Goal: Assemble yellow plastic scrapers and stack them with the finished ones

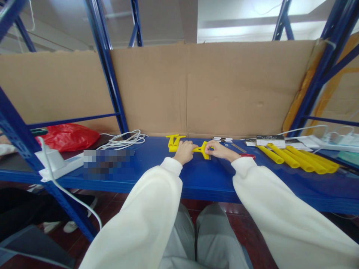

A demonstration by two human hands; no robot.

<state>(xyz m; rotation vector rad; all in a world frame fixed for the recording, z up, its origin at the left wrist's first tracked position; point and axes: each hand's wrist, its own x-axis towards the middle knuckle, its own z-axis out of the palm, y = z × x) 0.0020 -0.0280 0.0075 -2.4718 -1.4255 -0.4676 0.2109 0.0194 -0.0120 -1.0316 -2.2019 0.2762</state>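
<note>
**Two Hands Meet on a Yellow T-Shaped Tool**

A person in white sleeves and grey trousers works seated at a blue tabletop, both arms stretched forward. The yellow T-shaped tool is near the middle of the surface, between the left hand and the right hand. The left hand's grip is closed around the handle; the right hand's grip is a pinch at the edge of the broad head, with the fingertips drawn together. Whether a smaller part lies between those fingertips is too small to make out.

Just beyond the left hand lie more yellow T-shaped pieces. Past the right hand, a thin strip lies near a red object, partly hidden by the cuff, and small black-and-white items sit toward the back. At far right, several yellow tubes lie side by side, open ends toward the worker, in front of a black-and-white box.

On the left are a coiled white cable, a red plastic bag and a white power strip. Cardboard panels stand behind the tabletop, framed by blue metal posts.
</note>
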